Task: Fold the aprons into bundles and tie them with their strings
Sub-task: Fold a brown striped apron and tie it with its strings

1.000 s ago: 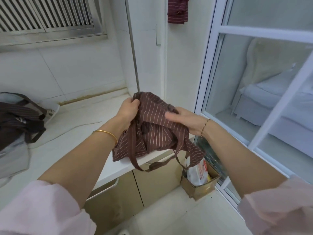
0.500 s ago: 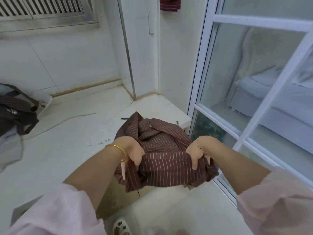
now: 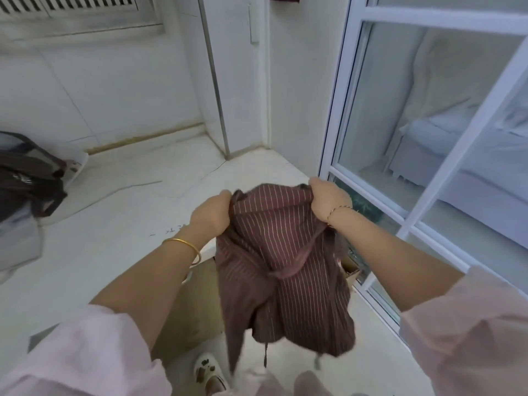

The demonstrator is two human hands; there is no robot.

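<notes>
since the previous frame i see both hands lifted, left hand [image 3: 213,208] and right hand [image 3: 328,199] each gripping the apron [image 3: 281,261] top edge, hanging off the counter [image 3: 114,224], unfolded, strings untied.

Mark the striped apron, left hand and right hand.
striped apron [image 3: 274,247]: head view, middle of the hanging cloth.
left hand [image 3: 212,210]: head view, back of the hand, gripping the apron's top edge.
right hand [image 3: 328,199]: head view, back of the hand, gripping the same top edge.
</notes>
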